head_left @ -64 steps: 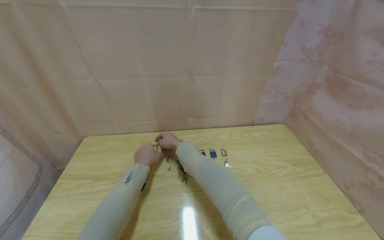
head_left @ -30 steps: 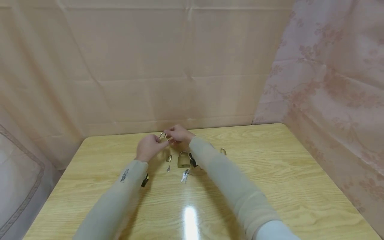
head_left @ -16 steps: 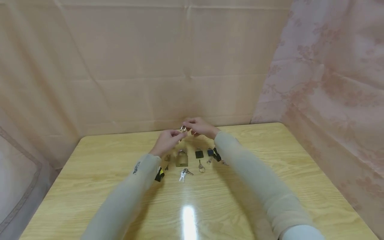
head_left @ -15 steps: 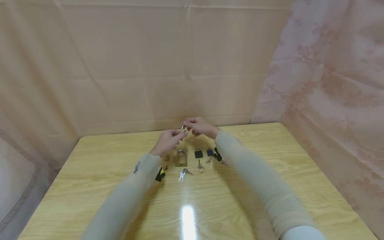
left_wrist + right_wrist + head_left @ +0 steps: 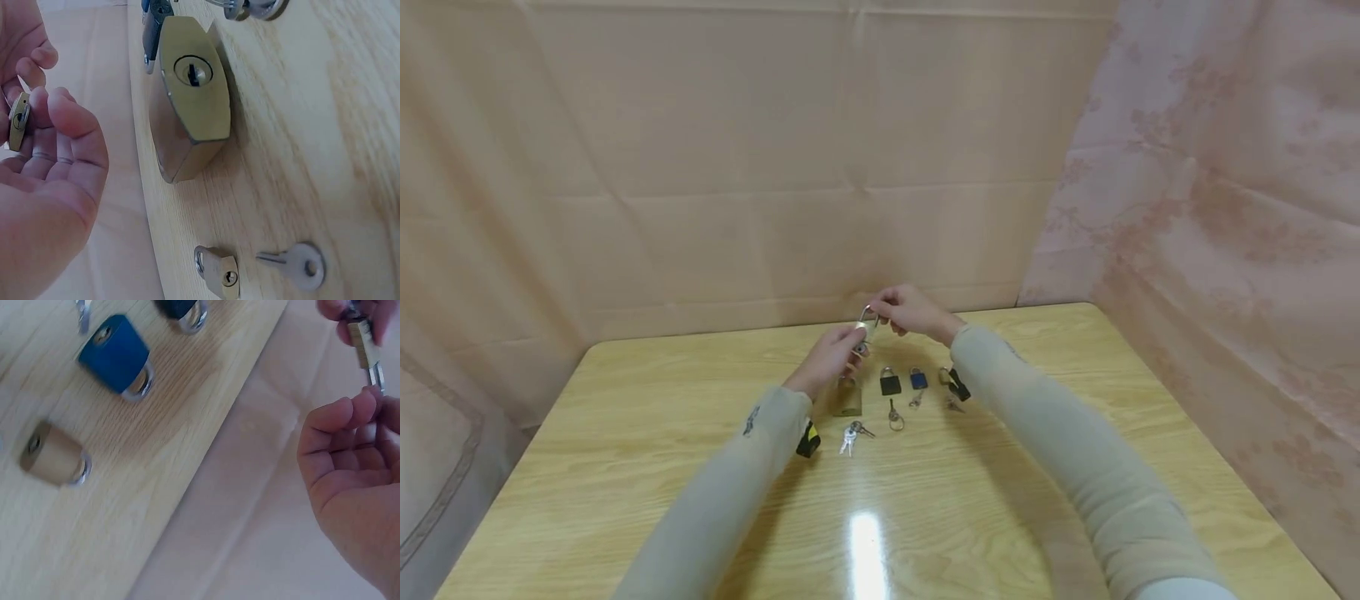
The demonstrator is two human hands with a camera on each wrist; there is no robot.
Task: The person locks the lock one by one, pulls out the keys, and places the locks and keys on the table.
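My left hand [image 5: 833, 357] holds a brass padlock [image 5: 867, 328] by its body, raised above the back of the table. My right hand [image 5: 916, 312] pinches the top of its silver shackle. Its keyhole end faces the left wrist camera, where the padlock [image 5: 19, 122] sits between the fingertips. A silvery bit shows at its lower end in the head view; I cannot tell whether that is a key. Below the left hand stands a large brass padlock [image 5: 194, 81], partly hidden in the head view. Beside it lie a small brass padlock [image 5: 220, 272] and its key [image 5: 303, 265].
Rightward in a row lie a black padlock [image 5: 890, 385], a blue padlock [image 5: 918, 380] and another brass padlock [image 5: 55, 455]. Key sets lie in front, among them a bunch of keys [image 5: 850, 437] and a key on a ring [image 5: 896, 418]. A curtain [image 5: 715, 192] hangs behind the table [image 5: 700, 517].
Both hands have moved rightward with the padlock, from the left end of the row to over the large padlock, and higher. More of the padlock's body shows between them now.
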